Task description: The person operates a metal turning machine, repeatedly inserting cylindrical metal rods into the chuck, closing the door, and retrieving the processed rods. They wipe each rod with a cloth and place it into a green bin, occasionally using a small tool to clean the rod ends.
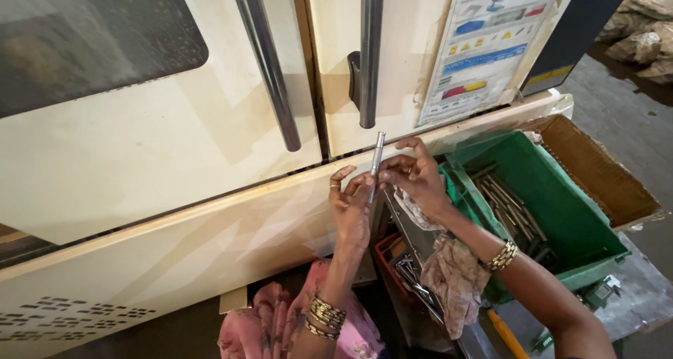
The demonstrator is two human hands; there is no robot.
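Slim metal rod (376,164): held upright, lower end pinched between left hand (352,206) and right hand (415,177), both grips closed on it. Right of the grips: green bin (561,198) holding similar rods. Below: crumpled rag (456,278).

A: Item one?
B: Instruction sheet (491,43), tall white rectangle on the cream machine's right door, carrying blue, yellow, red and green panels.
A: Item two?
B: Open brown cardboard box (603,173), right of the green bin.
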